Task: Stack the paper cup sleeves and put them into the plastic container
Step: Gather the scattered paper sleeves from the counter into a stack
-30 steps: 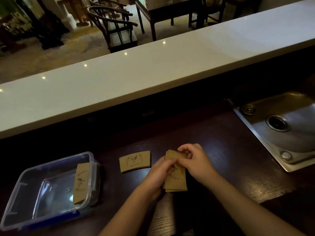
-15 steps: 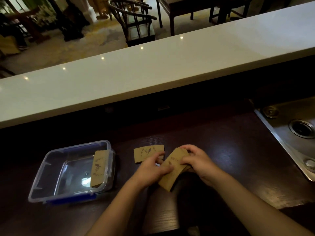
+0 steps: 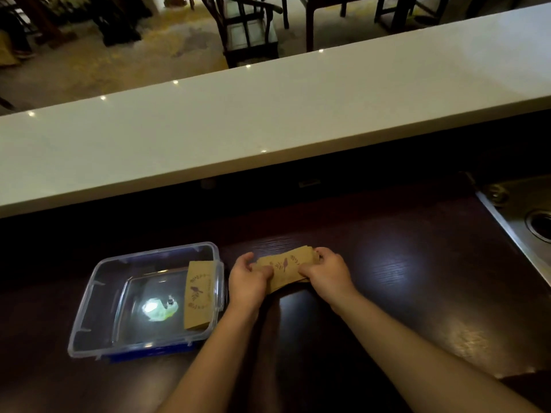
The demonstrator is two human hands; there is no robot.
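Observation:
A stack of brown paper cup sleeves (image 3: 285, 268) with a printed bird lies flat on the dark wooden counter (image 3: 402, 287). My left hand (image 3: 249, 281) grips its left end and my right hand (image 3: 326, 274) grips its right end. Just left of my hands stands the clear plastic container (image 3: 98, 296) with a blue base. One sleeve (image 3: 199, 295) leans upright against its right inner wall. The single sleeve that lay on the counter is out of sight under the stack or my hands.
A raised white bar top (image 3: 268, 114) runs across behind the counter. A steel sink (image 3: 524, 222) sits at the right edge. Chairs and tables stand on the floor beyond the bar.
The stack has turned from upright to lying lengthwise and moved left onto the spot where the single sleeve lay. Both hands have shifted toward the container.

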